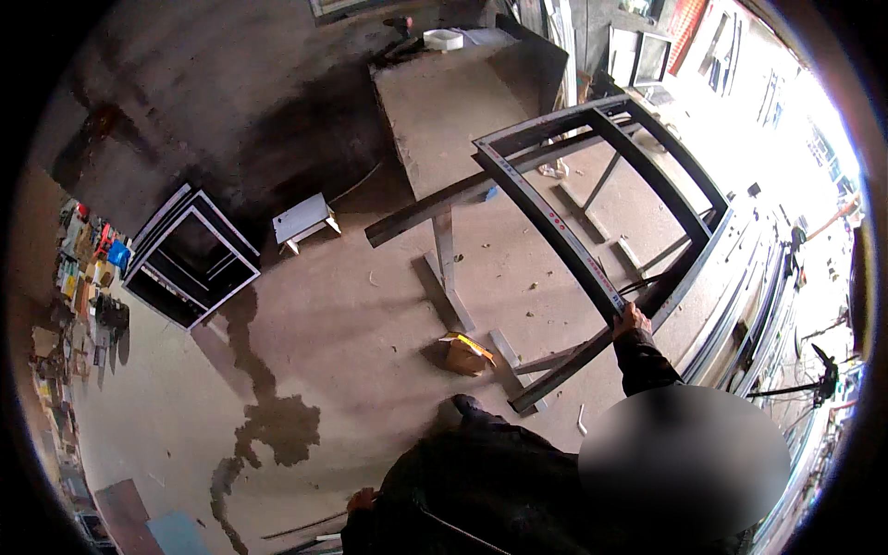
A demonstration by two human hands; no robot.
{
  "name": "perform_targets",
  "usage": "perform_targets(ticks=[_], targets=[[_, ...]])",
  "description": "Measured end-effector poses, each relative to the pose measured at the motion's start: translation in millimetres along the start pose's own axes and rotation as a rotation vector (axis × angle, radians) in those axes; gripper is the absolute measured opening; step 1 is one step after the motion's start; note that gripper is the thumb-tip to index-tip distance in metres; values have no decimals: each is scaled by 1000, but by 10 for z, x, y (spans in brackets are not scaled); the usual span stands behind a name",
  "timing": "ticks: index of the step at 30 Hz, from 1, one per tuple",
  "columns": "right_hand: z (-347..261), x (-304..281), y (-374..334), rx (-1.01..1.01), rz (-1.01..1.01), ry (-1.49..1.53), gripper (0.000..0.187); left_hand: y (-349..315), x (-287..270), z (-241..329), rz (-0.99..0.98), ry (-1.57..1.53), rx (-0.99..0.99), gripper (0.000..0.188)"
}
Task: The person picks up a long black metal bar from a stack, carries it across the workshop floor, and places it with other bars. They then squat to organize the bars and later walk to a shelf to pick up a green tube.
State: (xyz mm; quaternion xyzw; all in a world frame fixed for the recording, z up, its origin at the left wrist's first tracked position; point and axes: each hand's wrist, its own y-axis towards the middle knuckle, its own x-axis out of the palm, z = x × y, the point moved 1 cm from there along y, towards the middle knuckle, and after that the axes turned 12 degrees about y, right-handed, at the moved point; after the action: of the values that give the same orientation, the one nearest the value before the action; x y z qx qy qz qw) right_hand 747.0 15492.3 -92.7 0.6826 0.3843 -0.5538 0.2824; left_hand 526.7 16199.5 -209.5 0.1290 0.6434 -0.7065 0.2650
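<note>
A large dark grey rectangular metal frame (566,242), with a crossbar and a printed strip along its near bar, lies across two metal trestles (444,250). At its near corner, my right hand (633,320) is closed over the bar, fingers curled around the edge. A blurred patch hides the rest of my right arm. Low at the left beside my dark jacket, my left hand (363,500) shows only in part, and its fingers are too unclear to read. Thin rods (310,537) lie on the floor close to it.
Stacked window frames (191,259) and a small white stool (306,222) stand on the left. A workbench (462,102) is at the back. A small cardboard box (465,355) sits by the trestle's foot. Long metal profiles (745,296) lie along the right, and boxes and tools line the far left.
</note>
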Motion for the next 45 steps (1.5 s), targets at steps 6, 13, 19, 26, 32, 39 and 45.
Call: perform_targets(ticks=[6, 13, 19, 26, 32, 39, 45], targets=[[33, -32, -40, -23, 23, 47, 37, 225, -223, 10, -63, -35, -27, 29], [131, 25, -7, -51, 35, 87, 35, 426, -342, 98, -86, -25, -32, 29], [39, -98, -59, -70, 37, 96, 29, 604, -365, 142, -88, -25, -45, 29], [-16, -70, -67, -51, 26, 73, 30, 672, -430, 162, -67, -31, -68, 28], [-67, -197, -71, -83, -40, 61, 32, 680, -511, 237, -58, -31, -70, 28], [-99, -130, -66, -79, -32, 43, 33, 750, -567, 356, -62, -44, -80, 28], [-138, -158, -70, -81, -56, 44, 32, 816, -547, 347, -68, -45, -80, 27]])
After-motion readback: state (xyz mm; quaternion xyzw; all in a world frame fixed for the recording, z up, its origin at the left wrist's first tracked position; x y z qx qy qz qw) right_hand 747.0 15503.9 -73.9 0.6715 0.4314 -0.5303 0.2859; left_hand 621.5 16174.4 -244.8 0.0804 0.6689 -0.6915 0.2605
